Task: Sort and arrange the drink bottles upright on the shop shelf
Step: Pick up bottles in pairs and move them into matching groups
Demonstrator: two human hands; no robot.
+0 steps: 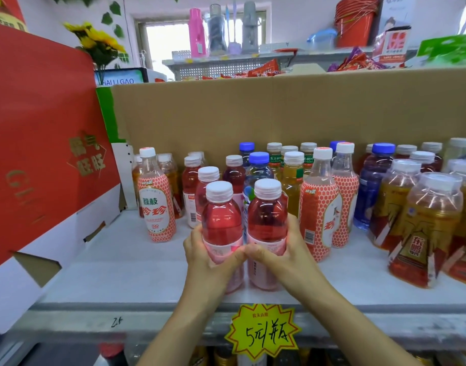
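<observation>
Pink-red drink in two white-capped bottles, upright and side by side near the shelf's front edge, about midway along it. Left hand (213, 262) curled round the left bottle (220, 220) at label height. The right hand (288, 256) wraps the right bottle (267, 217) the same way. Thumbs meet between the two. Bases seem to sit on the grey shelf (115, 265), though the hands cover part of them.

Behind them stand more pink-red bottles, then blue-capped and yellow ones toward the back edge, against a cardboard box wall (279, 112). A honeycomb-label bottle (156, 207) stands alone to the left, with two like it just right of the right hand. Gold-label bottles (427, 228) crowd the right end. A yellow starburst price tag (262, 331) hangs on the front edge below the hands. A red gift carton (42, 133) leans at the left end.
</observation>
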